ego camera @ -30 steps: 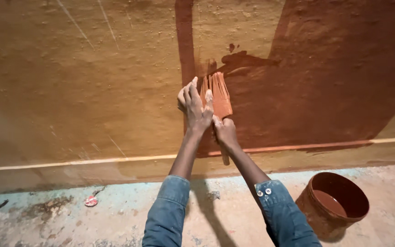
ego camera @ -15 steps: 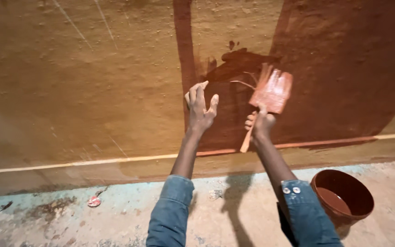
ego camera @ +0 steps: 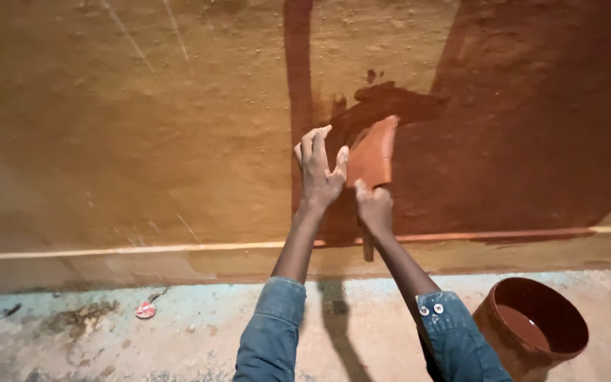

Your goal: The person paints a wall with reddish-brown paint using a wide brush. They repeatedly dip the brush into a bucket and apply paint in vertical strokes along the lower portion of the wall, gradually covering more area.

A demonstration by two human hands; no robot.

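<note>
A wide paintbrush (ego camera: 373, 157), coated in red-brown paint, presses flat against the wall (ego camera: 143, 127) at the edge of the dark painted patch (ego camera: 503, 141). The right hand (ego camera: 374, 207) is closed around its handle, which sticks out below the fist. The left hand (ego camera: 318, 170) lies open against the wall, thumb touching the bristles. A bucket (ego camera: 535, 332) of paint stands on the floor (ego camera: 107, 332) at lower right.

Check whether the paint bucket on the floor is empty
No, the bucket on the floor by the right sleeve holds reddish-brown paint in its bottom.
</note>
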